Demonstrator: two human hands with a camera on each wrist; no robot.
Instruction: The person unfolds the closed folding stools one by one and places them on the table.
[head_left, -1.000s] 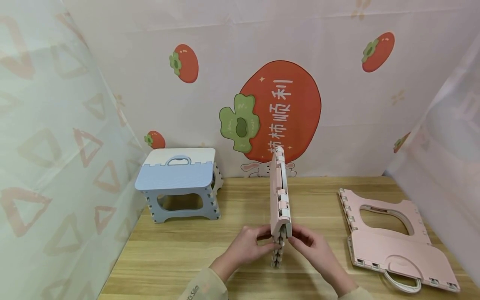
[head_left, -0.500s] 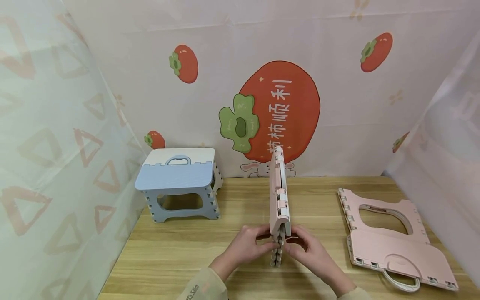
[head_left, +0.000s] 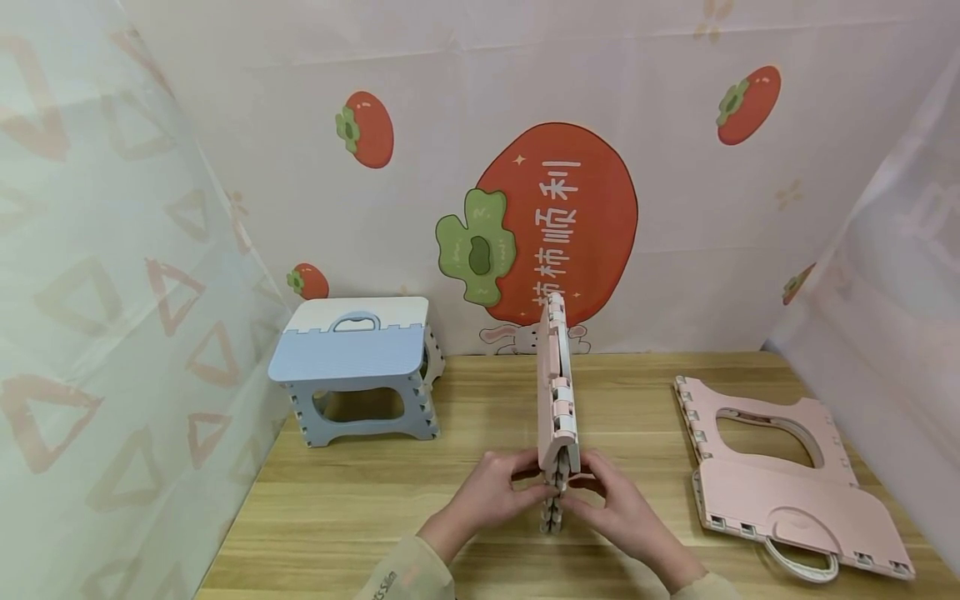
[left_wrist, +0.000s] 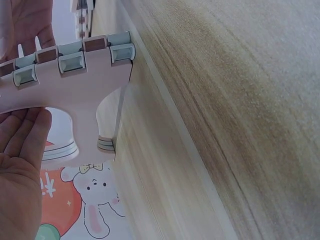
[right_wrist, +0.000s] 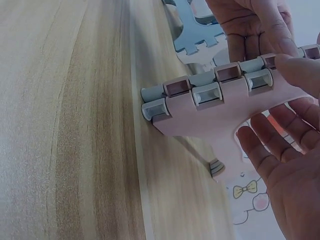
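A folded pink-and-white folding stool (head_left: 551,383) stands on edge between my hands, its hinged side facing me. My left hand (head_left: 491,492) grips its folded legs from the left, thumb at the hinge edge. From the right, my right hand (head_left: 618,504) holds the same legs below the seat panel, thumb also at the hinges. Fingers (right_wrist: 257,145) of the right hand reach the oval cutout of the pink leg panel (right_wrist: 215,117) in the right wrist view. In the left wrist view, the leg panel (left_wrist: 90,95) shows its row of hinges close to the wooden table.
An unfolded blue-and-white stool (head_left: 348,354) stands at the back left. Another pink stool (head_left: 802,496), folded flat with its handle toward me, lies at the right. Behind the wooden table (head_left: 337,492) hangs a persimmon-printed backdrop (head_left: 675,275), with cloth walls on both sides.
My right thumb has slid down and inward from the seat panel's lower edge to the leg hinges. The left hand and stool have hardly moved.
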